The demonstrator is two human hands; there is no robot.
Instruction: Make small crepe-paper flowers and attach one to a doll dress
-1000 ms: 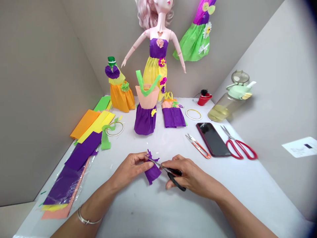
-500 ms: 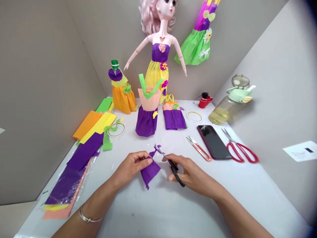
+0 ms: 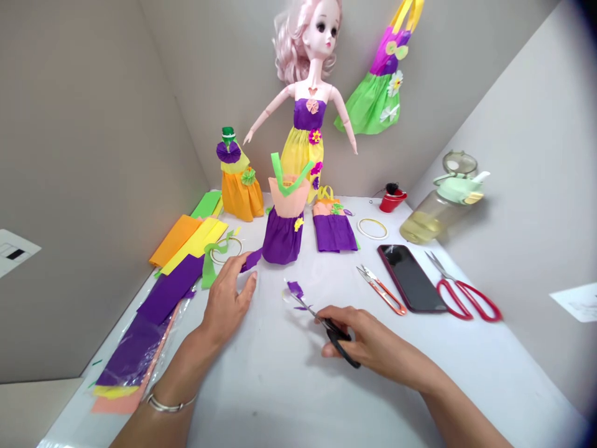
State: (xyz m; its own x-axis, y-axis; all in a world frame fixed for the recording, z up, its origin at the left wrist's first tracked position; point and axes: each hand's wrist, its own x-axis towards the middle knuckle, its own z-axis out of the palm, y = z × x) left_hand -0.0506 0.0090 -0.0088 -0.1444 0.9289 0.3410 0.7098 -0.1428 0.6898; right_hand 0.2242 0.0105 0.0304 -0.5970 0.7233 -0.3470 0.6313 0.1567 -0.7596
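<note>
My left hand reaches forward over the table, thumb apart from the outstretched fingers. A purple crepe paper piece shows beyond its fingertips, partly hidden by them, beside the small dress with peach top and purple skirt. My right hand grips small scissors with black handles, fingers in the loops. The scissor blades point forward and left, their tips by a small purple scrap on the table. Another thin purple sliver lies under the blades.
Folded crepe paper in several colours lies left, near a tape roll. At right are orange thread snips, a phone, red-handled scissors and a bottle. Behind stand a doll and an orange-skirted bottle.
My left hand has moved forward and left from the scissors with the purple paper and opened. A small purple scrap now lies loose by the scissor tips. The whole view has shifted slightly.
</note>
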